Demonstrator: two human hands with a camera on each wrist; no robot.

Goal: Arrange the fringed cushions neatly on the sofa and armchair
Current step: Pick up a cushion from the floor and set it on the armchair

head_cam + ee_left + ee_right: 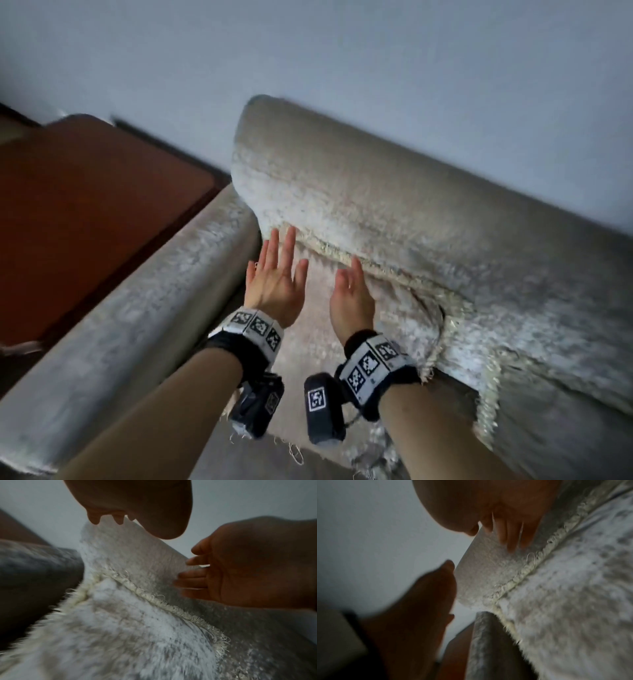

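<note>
A pale grey, shaggy-piled back cushion with a cream fringed edge (359,205) leans upright against the back of the matching grey plush sofa (548,325), its rounded top corner against the bluish-white wall (342,51). Its looped, frayed fringe runs along the lower seam where it meets the grey shaggy seat cushion (308,342), which carries the same cream fringe along its side next to the long, rounded plush armrest (137,325). Beyond the armrest stands a reddish-brown wooden table with rounded corners (85,205). The left hand (275,274) is held flat, its straight fingers (287,241) spread fairly wide and holding nothing; the tips reach up to the lower edge of the back cushion, but whether they touch the pile cannot be told. The right hand (351,296) stands on edge just beside it, fingers straight and close together, empty, lying along the fringed seam; in the right wrist view its fingertips (511,545) appear to rest on the cushion's nap. Both wrists wear black bands with white printed marker squares (255,327). The pictures are motion-blurred.
</note>
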